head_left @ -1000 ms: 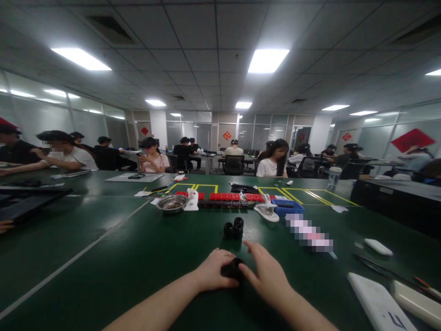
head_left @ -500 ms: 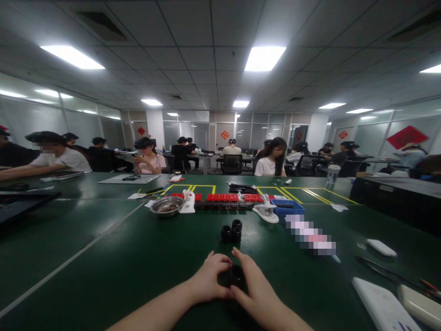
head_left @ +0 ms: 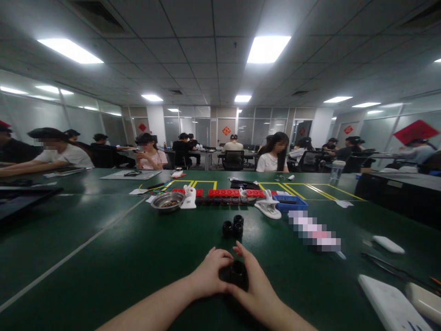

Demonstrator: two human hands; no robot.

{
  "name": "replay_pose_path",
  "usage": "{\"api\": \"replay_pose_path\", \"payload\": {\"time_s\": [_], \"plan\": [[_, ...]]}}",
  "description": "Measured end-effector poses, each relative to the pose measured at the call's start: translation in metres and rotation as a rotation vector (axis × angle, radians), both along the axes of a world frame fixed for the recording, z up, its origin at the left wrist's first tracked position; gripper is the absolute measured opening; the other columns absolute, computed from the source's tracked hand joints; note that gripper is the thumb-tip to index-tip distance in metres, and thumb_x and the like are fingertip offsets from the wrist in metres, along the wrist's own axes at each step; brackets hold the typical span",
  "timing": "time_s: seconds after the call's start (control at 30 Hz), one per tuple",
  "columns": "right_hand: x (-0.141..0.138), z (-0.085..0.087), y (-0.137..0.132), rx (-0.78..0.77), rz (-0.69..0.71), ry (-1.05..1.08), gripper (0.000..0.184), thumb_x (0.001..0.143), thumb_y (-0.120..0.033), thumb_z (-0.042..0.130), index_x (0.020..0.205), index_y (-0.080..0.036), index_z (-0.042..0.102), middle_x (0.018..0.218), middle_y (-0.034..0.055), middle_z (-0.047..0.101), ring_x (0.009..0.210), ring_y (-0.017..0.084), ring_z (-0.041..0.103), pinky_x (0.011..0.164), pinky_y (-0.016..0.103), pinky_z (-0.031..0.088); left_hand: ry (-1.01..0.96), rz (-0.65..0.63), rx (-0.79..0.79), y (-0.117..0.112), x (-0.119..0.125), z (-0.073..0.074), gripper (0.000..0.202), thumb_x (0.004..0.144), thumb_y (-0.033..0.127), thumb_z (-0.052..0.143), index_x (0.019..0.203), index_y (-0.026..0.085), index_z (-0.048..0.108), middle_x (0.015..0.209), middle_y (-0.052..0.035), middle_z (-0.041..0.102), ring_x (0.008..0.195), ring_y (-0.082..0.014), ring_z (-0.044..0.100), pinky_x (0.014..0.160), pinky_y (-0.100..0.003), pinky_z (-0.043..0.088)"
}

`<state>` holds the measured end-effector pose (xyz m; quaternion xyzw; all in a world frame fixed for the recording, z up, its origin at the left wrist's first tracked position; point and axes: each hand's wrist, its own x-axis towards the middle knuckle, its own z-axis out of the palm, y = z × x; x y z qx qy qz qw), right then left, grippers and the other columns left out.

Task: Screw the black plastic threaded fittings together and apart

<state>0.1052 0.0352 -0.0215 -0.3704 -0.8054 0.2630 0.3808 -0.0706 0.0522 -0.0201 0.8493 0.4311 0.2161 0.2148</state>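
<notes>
My left hand (head_left: 209, 277) and my right hand (head_left: 254, 285) meet low in the middle of the green table (head_left: 113, 257). Between them sits a small black round part (head_left: 237, 272), gripped by the curled fingers of both hands. A little farther out on the table stand three similar black round parts (head_left: 233, 227) in a tight cluster, untouched.
Farther back lie a metal bowl (head_left: 167, 201), a row of red blocks (head_left: 234, 193), white clamps (head_left: 268, 209) and a blue tray (head_left: 288, 202). White flat devices (head_left: 389, 305) lie at the right. Several people sit at tables behind.
My right hand has closed in from an open reach onto the black part, joining my left hand. The view has tilted slightly.
</notes>
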Motion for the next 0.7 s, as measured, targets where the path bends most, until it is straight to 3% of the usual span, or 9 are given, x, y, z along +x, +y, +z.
{"api": "replay_pose_path", "payload": {"time_s": [0.1, 0.23, 0.43, 0.53, 0.7], "plan": [[-0.001, 0.001, 0.002, 0.023, -0.091, -0.001, 0.077, 0.058, -0.017, 0.067, 0.125, -0.017, 0.028, 0.115, 0.0105, 0.044, 0.107, 0.024, 0.043, 0.094, 0.043, 0.033, 0.016, -0.001, 0.033, 0.0, 0.0, -0.001, 0.044, 0.06, 0.044, 0.067, 0.099, 0.023, 0.059, 0.109, -0.0057, 0.052, 0.107, -0.0252, 0.044, 0.101, -0.048, 0.016], [-0.003, 0.003, 0.003, 0.018, -0.113, -0.029, 0.065, 0.056, -0.018, 0.069, 0.115, -0.017, 0.04, 0.099, 0.0058, 0.05, 0.096, 0.022, 0.048, 0.087, 0.038, 0.039, 0.046, -0.005, 0.038, -0.001, 0.002, 0.0, 0.044, 0.061, 0.042, 0.066, 0.1, 0.023, 0.058, 0.11, -0.0058, 0.052, 0.107, -0.0255, 0.044, 0.101, -0.048, 0.017], [0.0, 0.004, 0.001, 0.009, -0.011, -0.006, 0.067, 0.062, -0.011, 0.059, 0.123, -0.02, 0.033, 0.108, 0.0054, 0.051, 0.102, 0.018, 0.047, 0.092, 0.034, 0.036, 0.098, 0.038, 0.026, 0.003, 0.001, -0.002, 0.043, 0.063, 0.031, 0.062, 0.105, 0.027, 0.055, 0.113, -0.0036, 0.052, 0.109, -0.0261, 0.043, 0.1, -0.057, 0.007], [0.001, 0.009, -0.002, 0.002, 0.026, 0.006, 0.074, 0.062, -0.016, 0.062, 0.127, -0.02, 0.027, 0.115, 0.0071, 0.047, 0.107, 0.019, 0.044, 0.094, 0.035, 0.034, 0.103, 0.03, 0.027, 0.004, 0.0, -0.002, 0.041, 0.064, 0.036, 0.062, 0.103, 0.026, 0.057, 0.114, -0.0045, 0.051, 0.11, -0.027, 0.043, 0.101, -0.057, 0.008], [0.002, 0.015, -0.004, -0.003, -0.124, 0.035, 0.076, 0.054, -0.029, 0.073, 0.119, -0.019, 0.035, 0.11, 0.0073, 0.046, 0.103, 0.022, 0.044, 0.089, 0.038, 0.037, 0.089, 0.016, 0.014, 0.002, -0.001, 0.003, 0.041, 0.064, 0.042, 0.062, 0.102, 0.026, 0.058, 0.111, -0.0053, 0.052, 0.108, -0.0273, 0.044, 0.101, -0.057, 0.009]]}}
